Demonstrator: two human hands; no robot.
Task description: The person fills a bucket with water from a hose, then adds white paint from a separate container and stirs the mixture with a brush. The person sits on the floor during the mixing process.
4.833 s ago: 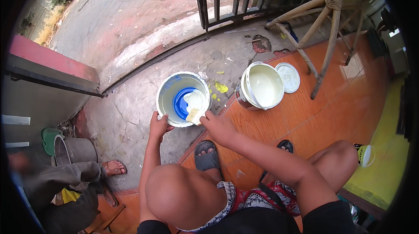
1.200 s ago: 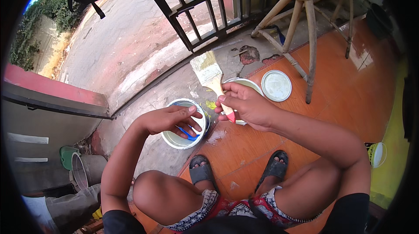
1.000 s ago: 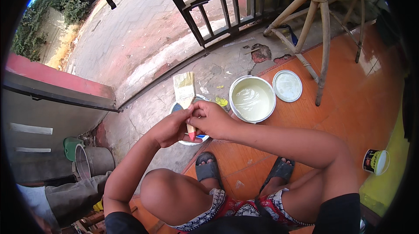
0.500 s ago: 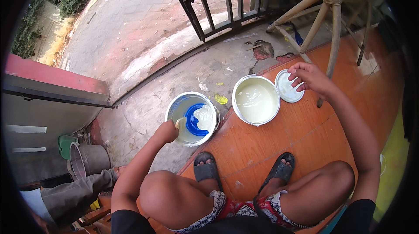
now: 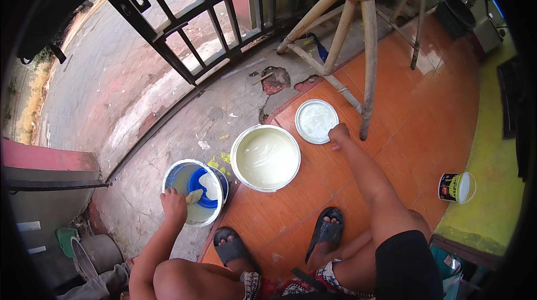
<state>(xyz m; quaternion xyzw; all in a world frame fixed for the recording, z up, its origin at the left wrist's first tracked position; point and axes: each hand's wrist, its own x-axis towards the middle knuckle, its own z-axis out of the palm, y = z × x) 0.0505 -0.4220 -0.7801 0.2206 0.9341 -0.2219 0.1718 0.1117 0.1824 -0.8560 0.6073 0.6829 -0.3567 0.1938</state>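
Note:
My left hand (image 5: 174,206) is closed at the near left rim of a whitish bucket (image 5: 187,221). It grips a short, flat, beige tool (image 5: 194,196) whose exact kind I cannot make out; its end hangs inside the bucket. In that bucket rests a blue container (image 5: 208,202) with a thick white mass (image 5: 210,184) in it. To its right stands a larger white bucket (image 5: 265,158) full of pale cream paint. Beyond that, a round white lid (image 5: 316,121) lies on the orange tiles. My right hand (image 5: 338,134) has its fingers closed on the lid's near right edge.
A bamboo stand (image 5: 335,37) rises behind the lid, and a black metal gate (image 5: 193,26) is at the far side. A small labelled pail (image 5: 456,187) stands by the yellow wall at right. A grey bucket (image 5: 100,255) lies at lower left. Yellow splashes (image 5: 218,160) mark the concrete.
My view has swung to the right. My right hand has come down from above the lid onto its edge. The left hand stays at the bucket, and more of its tool now shows.

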